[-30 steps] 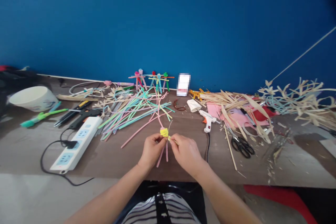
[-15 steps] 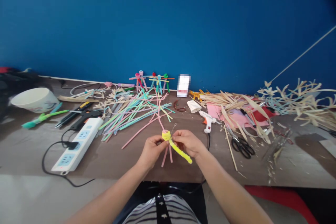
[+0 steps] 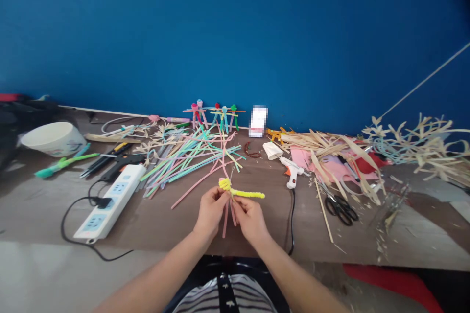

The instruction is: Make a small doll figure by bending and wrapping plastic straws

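The left hand (image 3: pixel 211 212) and right hand (image 3: pixel 249 220) meet at 12 o'clock from the person's chest, just above the brown surface (image 3: pixel 165 234). The left fingers (image 3: pixel 219 197) are closed, pinching a coil of yellow pipe cleaner (image 3: pixel 224 184), whose loose tail runs out toward 3 o'clock. The right fingers (image 3: pixel 238 207) are closed too, on the pink pipe cleaners (image 3: pixel 225 225) hanging below the coil (exactly how they bear on the yellow is hidden). Judging by this grip, the wrap stays neat if the left fingers pin the coil firmly while each turn is drawn snug against the last. Around the hands lie a heap of pastel pipe cleaners (image 3: pixel 191 168) at 11 o'clock, a hot glue gun (image 3: pixel 292 171) at 2 o'clock and black-handled scissors (image 3: pixel 340 209) at 3 o'clock. At 10 o'clock sits a white bowl (image 3: pixel 53 139); its contents cannot be made out from this angle.
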The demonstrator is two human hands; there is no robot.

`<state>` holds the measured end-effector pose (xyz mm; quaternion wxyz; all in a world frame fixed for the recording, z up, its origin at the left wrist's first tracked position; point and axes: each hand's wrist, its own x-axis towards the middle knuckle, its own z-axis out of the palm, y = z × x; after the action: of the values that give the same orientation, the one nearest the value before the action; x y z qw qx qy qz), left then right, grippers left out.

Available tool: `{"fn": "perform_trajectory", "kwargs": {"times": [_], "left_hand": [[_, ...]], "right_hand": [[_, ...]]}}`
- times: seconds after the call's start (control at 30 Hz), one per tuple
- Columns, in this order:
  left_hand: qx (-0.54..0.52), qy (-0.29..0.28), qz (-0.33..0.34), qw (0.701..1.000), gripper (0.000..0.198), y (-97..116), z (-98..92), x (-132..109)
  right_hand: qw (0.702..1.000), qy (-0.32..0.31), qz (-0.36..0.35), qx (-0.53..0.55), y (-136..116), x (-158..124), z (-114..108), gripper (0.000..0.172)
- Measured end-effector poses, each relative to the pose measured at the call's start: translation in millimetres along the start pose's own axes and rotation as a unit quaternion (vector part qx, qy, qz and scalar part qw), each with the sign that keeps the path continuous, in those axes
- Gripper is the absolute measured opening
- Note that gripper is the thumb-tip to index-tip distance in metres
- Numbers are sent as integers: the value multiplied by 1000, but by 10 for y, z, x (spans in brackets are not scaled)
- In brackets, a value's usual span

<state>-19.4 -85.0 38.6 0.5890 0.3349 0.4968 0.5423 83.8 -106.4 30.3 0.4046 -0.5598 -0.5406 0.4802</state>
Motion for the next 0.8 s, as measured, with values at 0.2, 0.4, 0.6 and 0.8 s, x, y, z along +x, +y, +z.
{"fn": "perform_trajectory", "kwargs": {"times": [0.2,0.4,0.6,0.8], "left_hand": [[132,9,57,990,11,-82,-14,55],[217,-45,87,971,14,-89,-78,111],[238,-143,60,959,16,-1,-120,94],[135,-117,-22,984,14,79,-46,2]], "right_hand": [[869,-38,-91,-484,-232,-134,-52,25],[825,-33,-104,-555,-422,-89,-134,20],[876,16,-174,-450,-417,41,-306,16],[979,22,-25,-203,-236,211,-381,14]]}}
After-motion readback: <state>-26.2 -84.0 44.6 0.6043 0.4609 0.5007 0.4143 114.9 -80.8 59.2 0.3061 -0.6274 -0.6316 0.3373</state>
